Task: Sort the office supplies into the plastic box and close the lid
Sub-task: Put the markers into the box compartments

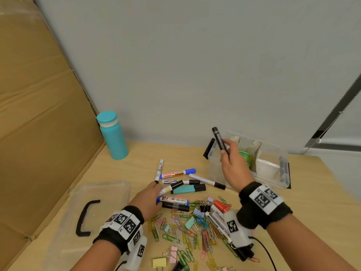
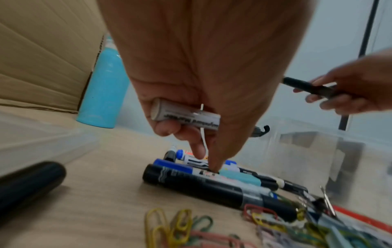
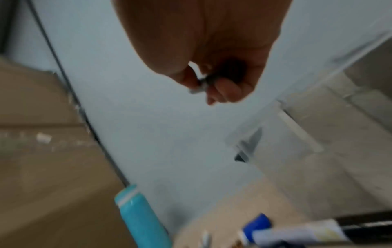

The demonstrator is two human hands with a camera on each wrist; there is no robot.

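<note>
The fingers of the right hand are curled round a black marker, held above the open plastic box at two o'clock. A white marker is gripped by the left hand over the marker pile. The lid lies at nine o'clock.

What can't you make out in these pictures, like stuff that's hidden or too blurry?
- Head view: the right hand hides part of the plastic box interior.
- Left wrist view: the left hand covers most of the white marker; its label is unreadable.
- Right wrist view: motion blur; the black marker is barely visible.
</note>
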